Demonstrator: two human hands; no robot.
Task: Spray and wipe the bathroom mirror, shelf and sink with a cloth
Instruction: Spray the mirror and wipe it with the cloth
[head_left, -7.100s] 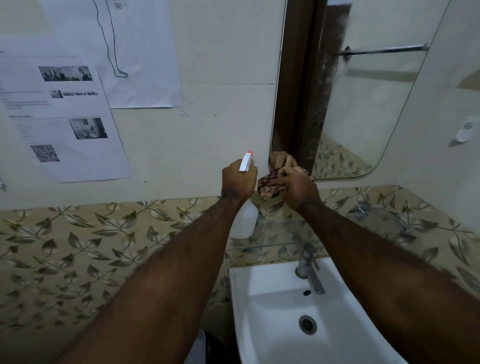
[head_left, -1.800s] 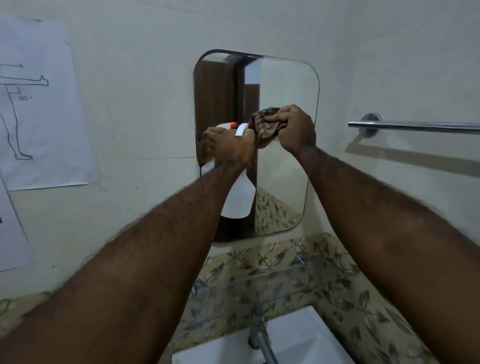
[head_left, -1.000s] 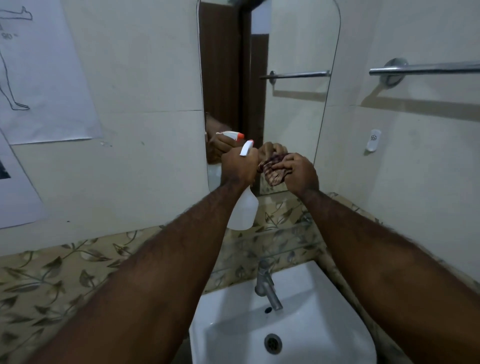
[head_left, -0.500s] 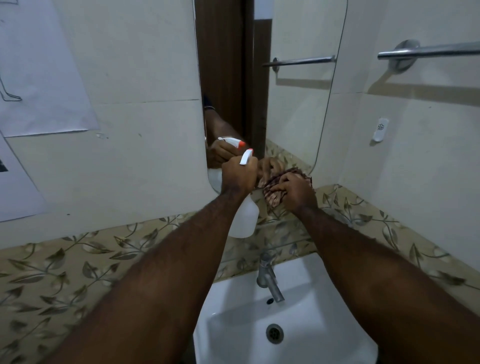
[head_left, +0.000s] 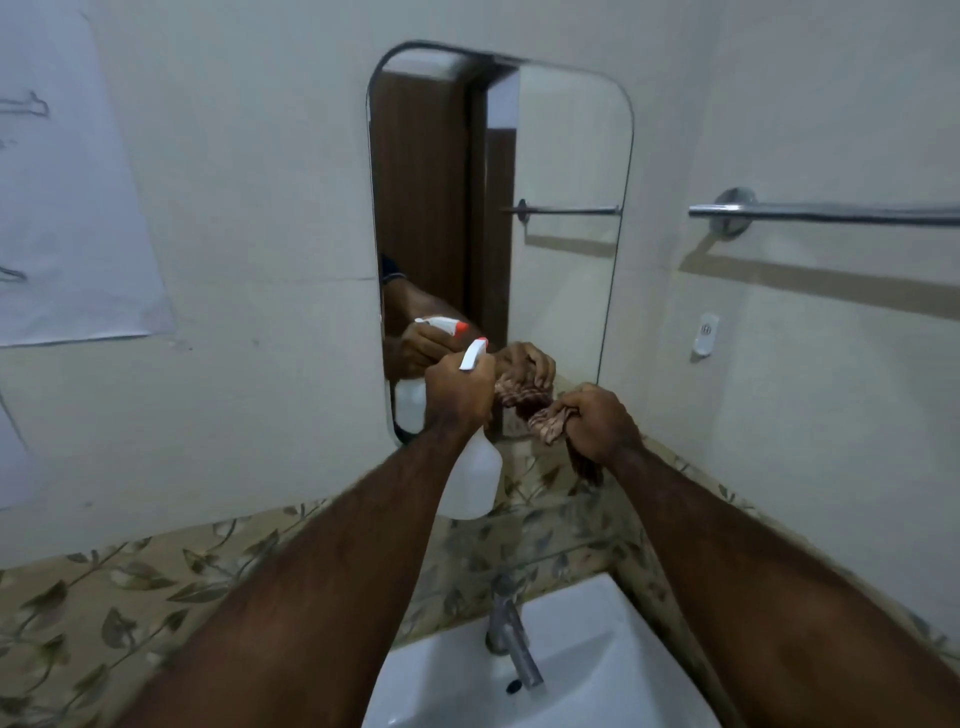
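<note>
A tall mirror (head_left: 561, 156) with rounded corners hangs on the wall above a glass shelf (head_left: 561, 545) and a white sink (head_left: 582, 623). My left hand (head_left: 460, 392) grips a white spray bottle (head_left: 475, 480) with an orange-tipped nozzle, held in front of the mirror's lower left part. My right hand (head_left: 597, 421) is closed on a brown patterned cloth (head_left: 543, 423), pressed against the mirror's bottom right corner. Both hands are reflected in the glass.
A metal tap (head_left: 511, 644) stands at the back of the sink. A chrome towel rail (head_left: 831, 213) runs along the right wall, with a small white wall hook (head_left: 706, 332) below it. Paper sheets (head_left: 67, 208) are stuck on the left wall. Leaf-patterned tiles (head_left: 156, 587) line the wall's lower band.
My view has tilted up, so the whole mirror shows. My right hand with the cloth has slid right to the mirror's bottom corner. The spray bottle stays in the same spot.
</note>
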